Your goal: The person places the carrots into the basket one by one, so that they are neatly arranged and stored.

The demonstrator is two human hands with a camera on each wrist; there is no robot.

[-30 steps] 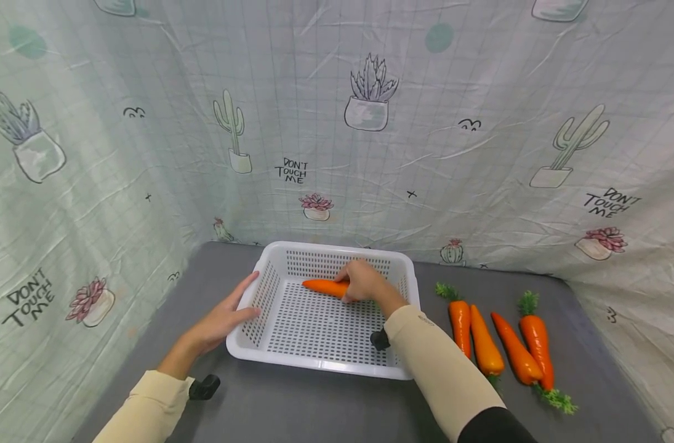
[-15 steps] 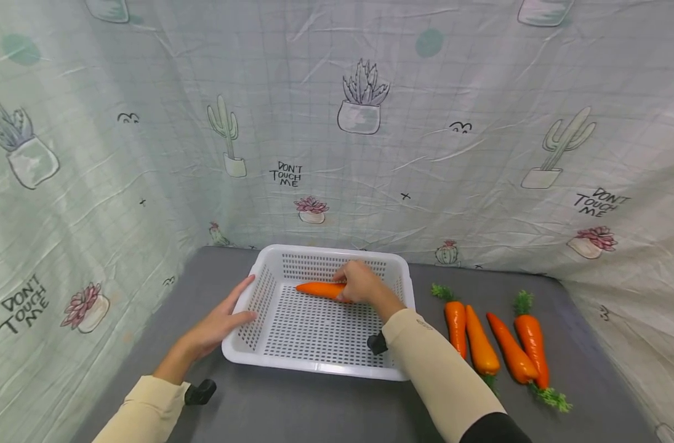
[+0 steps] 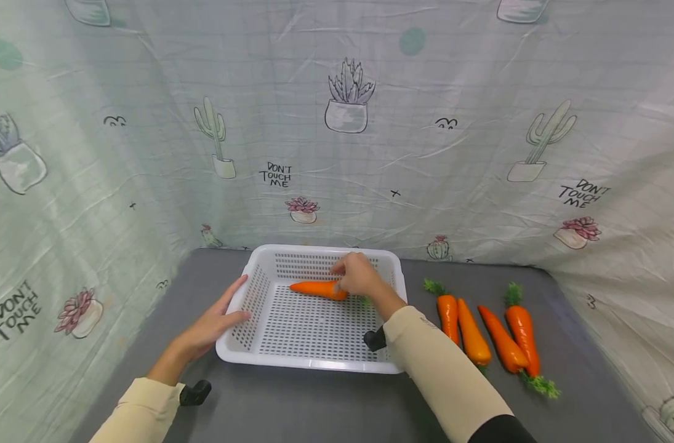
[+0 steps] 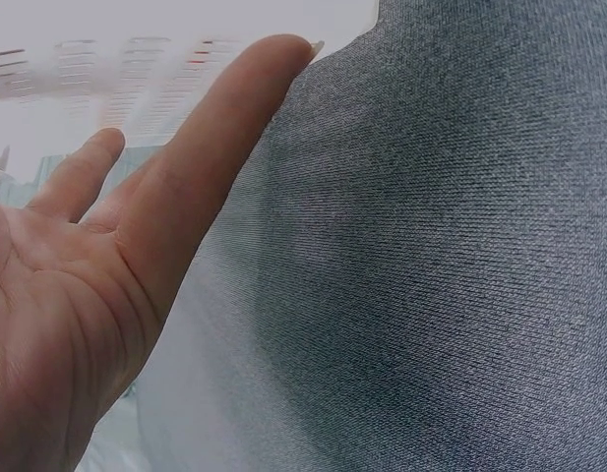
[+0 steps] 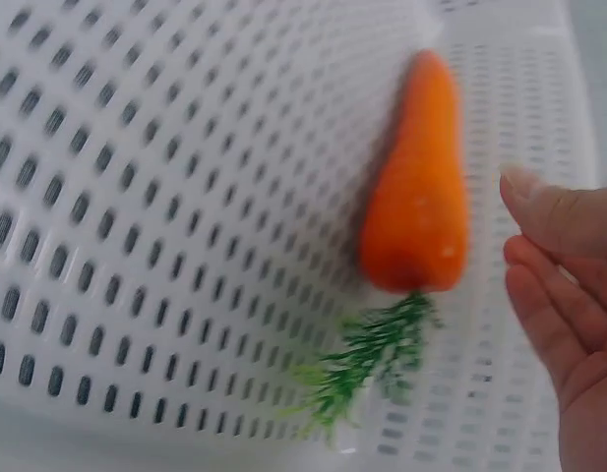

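Observation:
A white perforated plastic basket (image 3: 314, 364) sits on the grey table. Inside it lies an orange carrot (image 3: 314, 288), tip to the left, with a green leafy top (image 5: 377, 354). My right hand (image 3: 359, 277) hovers over the carrot's thick end; in the right wrist view its loosely bent fingers are apart from the carrot (image 5: 418, 206). At the basket's left side, my left hand (image 3: 215, 320) has its thumb and fingers spread straight along the rim. The left wrist view shows that thumb extended under the basket's edge (image 4: 347, 20).
Several more carrots (image 3: 472, 335) with green tops lie on the table to the right of the basket. A patterned curtain (image 3: 314, 154) encloses the table (image 3: 270, 400) at the back and sides.
My right hand has let go of the carrot and risen slightly off it, leaving it in the basket. The left hand stays at the rim. The head view has shifted a little.

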